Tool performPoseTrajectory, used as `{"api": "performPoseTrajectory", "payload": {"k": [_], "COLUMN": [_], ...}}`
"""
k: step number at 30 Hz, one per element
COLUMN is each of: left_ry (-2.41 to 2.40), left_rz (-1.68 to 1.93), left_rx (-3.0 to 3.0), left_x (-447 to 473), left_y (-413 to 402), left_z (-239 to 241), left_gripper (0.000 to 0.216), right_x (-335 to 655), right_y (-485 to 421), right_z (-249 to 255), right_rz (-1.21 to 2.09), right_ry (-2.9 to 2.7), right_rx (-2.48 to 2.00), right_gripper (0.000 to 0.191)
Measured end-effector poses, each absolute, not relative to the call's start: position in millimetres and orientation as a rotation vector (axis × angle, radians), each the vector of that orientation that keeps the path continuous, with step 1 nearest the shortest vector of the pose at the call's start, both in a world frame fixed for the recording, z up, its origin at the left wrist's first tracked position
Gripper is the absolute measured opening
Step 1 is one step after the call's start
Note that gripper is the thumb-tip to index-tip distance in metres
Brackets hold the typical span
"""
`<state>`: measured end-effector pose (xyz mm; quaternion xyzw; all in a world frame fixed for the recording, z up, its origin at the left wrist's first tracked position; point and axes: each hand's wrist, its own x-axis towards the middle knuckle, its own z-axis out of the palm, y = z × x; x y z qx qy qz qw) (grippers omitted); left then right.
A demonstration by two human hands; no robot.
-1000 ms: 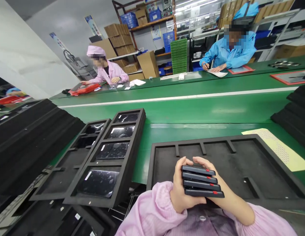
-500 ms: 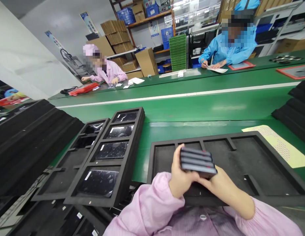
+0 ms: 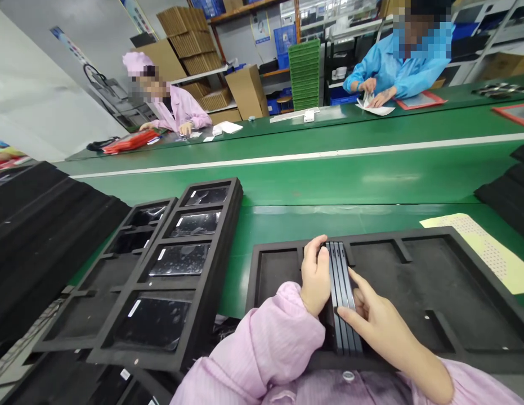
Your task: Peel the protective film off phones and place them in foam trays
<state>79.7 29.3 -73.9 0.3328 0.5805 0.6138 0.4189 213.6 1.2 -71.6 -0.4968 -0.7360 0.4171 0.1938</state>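
Note:
A stack of several dark phones (image 3: pixel 343 298) is turned on edge between my hands, their long narrow sides facing up. My left hand (image 3: pixel 316 278) is closed on the stack's left side, its fingers curled at the far end. From the right, my right hand (image 3: pixel 377 318) grips it, thumb across the edges and fingers against the outer side. Beneath lies a black foam tray (image 3: pixel 413 292) with bare recesses showing. Whether the phones touch the tray I cannot tell.
To the left, a stacked foam tray (image 3: pixel 222 270) holds film-covered phones, beside another partly filled foam tray (image 3: pixel 90 304). Black trays (image 3: pixel 37 236) pile up far left, more (image 3: pixel 506 185) at right. A yellow sticker sheet (image 3: pixel 481 247) lies behind. Two people work across the green bench (image 3: pixel 287 163).
The stack of phones has turned from lying flat, short ends toward me, to standing on edge, and sits lower. My right hand has moved up along its right side. The view has shifted slightly.

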Motion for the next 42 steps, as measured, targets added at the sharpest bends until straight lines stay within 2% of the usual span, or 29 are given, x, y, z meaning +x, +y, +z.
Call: {"api": "performPoseTrajectory", "payload": {"k": [8, 14, 24, 28, 32, 35, 38, 42], "left_ry": [1.259, 1.242, 1.206, 1.209, 1.229, 1.268, 1.281, 1.169], "left_rz": [1.361, 1.346, 1.317, 1.318, 1.317, 1.334, 1.359, 1.39], "left_rx": [0.983, 1.006, 1.08, 1.093, 1.119, 1.129, 1.121, 1.117], "left_x": [65, 62, 62, 62, 67, 72, 69, 54], "left_y": [58, 57, 58, 57, 56, 55, 54, 41], "left_z": [-79, -79, -79, -78, -77, -77, -73, -53], "left_gripper": [0.027, 0.023, 0.017, 0.016, 0.014, 0.01, 0.005, 0.03], "right_x": [218, 221, 222, 224, 222, 221, 225, 231], "right_y": [6, 11, 12, 11, 9, 12, 25, 40], "right_z": [-72, -77, -84, -78, -55, -42, -38, -28], "right_rz": [1.107, 1.061, 0.785, 0.501, 0.143, 0.217, 0.307, 0.404], "right_ry": [-1.992, -2.026, -2.121, -2.307, -2.661, -2.885, -2.991, -2.679], "right_rx": [-1.189, -1.184, -1.135, -1.099, -0.613, -0.198, -0.143, -0.248], "right_gripper": [0.047, 0.04, 0.038, 0.045, 0.057, 0.045, 0.038, 0.04]}}
